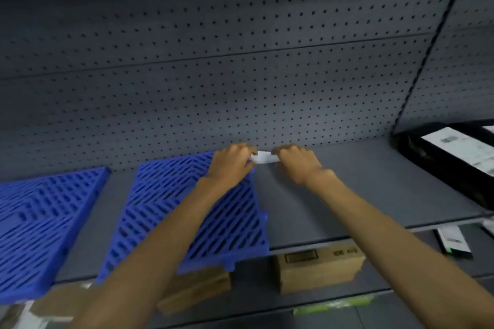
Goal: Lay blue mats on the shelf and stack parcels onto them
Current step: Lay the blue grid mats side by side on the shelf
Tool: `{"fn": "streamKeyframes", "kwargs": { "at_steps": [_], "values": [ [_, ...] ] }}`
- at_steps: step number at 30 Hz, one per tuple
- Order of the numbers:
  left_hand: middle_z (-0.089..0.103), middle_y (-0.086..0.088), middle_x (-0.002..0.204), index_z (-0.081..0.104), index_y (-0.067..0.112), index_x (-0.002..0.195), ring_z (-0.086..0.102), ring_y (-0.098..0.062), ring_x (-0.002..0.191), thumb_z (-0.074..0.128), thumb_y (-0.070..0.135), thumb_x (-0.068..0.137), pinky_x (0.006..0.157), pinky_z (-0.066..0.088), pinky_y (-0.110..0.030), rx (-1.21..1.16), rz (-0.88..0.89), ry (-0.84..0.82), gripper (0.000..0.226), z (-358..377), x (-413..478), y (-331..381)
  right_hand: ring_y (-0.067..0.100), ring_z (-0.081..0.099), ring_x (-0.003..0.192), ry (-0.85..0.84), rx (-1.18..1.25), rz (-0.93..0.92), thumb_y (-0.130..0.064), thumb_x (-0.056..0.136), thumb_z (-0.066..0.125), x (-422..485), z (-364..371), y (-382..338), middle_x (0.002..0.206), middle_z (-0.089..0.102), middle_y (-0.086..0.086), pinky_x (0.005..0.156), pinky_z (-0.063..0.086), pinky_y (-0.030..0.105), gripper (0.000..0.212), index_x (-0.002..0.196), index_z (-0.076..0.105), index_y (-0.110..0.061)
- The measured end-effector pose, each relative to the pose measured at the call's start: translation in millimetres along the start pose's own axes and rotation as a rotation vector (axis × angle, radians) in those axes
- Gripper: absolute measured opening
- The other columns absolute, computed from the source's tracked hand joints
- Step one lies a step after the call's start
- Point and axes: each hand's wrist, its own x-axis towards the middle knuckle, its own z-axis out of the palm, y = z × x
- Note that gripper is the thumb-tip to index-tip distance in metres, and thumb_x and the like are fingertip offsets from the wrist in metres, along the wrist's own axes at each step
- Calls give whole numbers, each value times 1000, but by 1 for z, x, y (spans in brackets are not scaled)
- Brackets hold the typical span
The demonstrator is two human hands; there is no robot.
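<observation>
Two blue slatted mats lie on the grey shelf: one mat at the left, a second mat in the middle. At the back of the shelf, by the second mat's far right corner, my left hand and my right hand each pinch one end of a small white parcel. The parcel is held between them, just off the mat's edge and close to the pegboard wall. My forearms cover part of the middle mat.
A black parcel with a white label lies at the shelf's right end. On the lower shelf stand brown cardboard boxes, another box and a small black packet. A perforated grey back panel closes the shelf behind.
</observation>
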Motion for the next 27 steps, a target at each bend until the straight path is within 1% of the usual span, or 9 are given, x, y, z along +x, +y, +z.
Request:
{"fn": "streamKeyframes", "kwargs": {
  "at_steps": [2, 5, 7, 11, 14, 18, 22, 25, 27],
  "values": [
    [67, -5, 120, 63, 24, 129, 65, -27, 104, 60, 28, 96, 81, 53, -39, 29, -18, -60, 34, 9, 14, 4, 32, 56, 117, -32, -26, -7, -1, 92, 51, 11, 8, 5, 125, 59, 14, 87, 50, 44, 45, 135, 49, -13],
    [66, -14, 117, 64, 20, 130, 64, -31, 102, 61, 24, 94, 84, 54, -41, 49, -50, -136, 36, 25, 27, 8, 32, 58, 115, -49, -41, -42, -5, 93, 51, 24, 25, 8, 122, 61, 14, 87, 50, 43, 41, 134, 51, -12],
    [63, -16, 118, 65, 17, 127, 63, -31, 103, 60, 24, 94, 86, 54, -40, 43, -68, -135, 34, 34, 32, 6, 31, 60, 111, -28, -47, -55, -9, 95, 49, 33, 31, 14, 120, 63, 14, 86, 50, 42, 35, 130, 55, -11],
    [61, -16, 121, 65, 15, 125, 62, -29, 107, 60, 28, 94, 91, 53, -40, 51, -99, -114, 34, 47, 38, 6, 30, 66, 100, 38, -74, -96, -11, 94, 49, 43, 43, 22, 110, 69, 12, 77, 50, 38, 26, 116, 63, -13],
    [62, -13, 122, 65, 18, 126, 62, -27, 108, 61, 31, 94, 92, 53, -40, 40, -105, -98, 34, 52, 41, 6, 31, 66, 95, 88, -70, -133, -11, 91, 50, 50, 43, 29, 103, 69, 10, 70, 46, 35, 27, 111, 67, -19],
    [67, -8, 116, 68, 27, 124, 64, -23, 104, 60, 29, 95, 86, 52, -35, 41, -83, -19, 30, 57, 41, 9, 30, 65, 88, 141, -102, -158, -14, 91, 51, 52, 47, 37, 96, 68, 7, 63, 39, 32, 28, 107, 70, -27],
    [73, -5, 107, 74, 24, 112, 65, -21, 98, 57, 24, 96, 78, 53, -35, 52, -67, 35, 24, 56, 41, 13, 29, 65, 88, 176, -89, -146, -23, 93, 52, 51, 47, 43, 100, 68, 6, 68, 47, 32, 25, 108, 70, -29],
    [73, -2, 101, 76, 25, 101, 65, -20, 95, 59, 24, 94, 75, 50, -34, 58, -82, 57, 19, 56, 40, 18, 27, 65, 88, 192, -99, -129, -28, 92, 54, 47, 46, 44, 100, 67, 5, 69, 46, 31, 21, 105, 70, -28],
    [72, -1, 102, 75, 27, 99, 65, -18, 95, 62, 27, 93, 76, 50, -32, 48, -107, 54, 15, 56, 38, 21, 27, 65, 88, 190, -106, -113, -29, 92, 55, 45, 45, 44, 99, 67, 5, 68, 43, 30, 19, 103, 70, -26]
  ]
}}
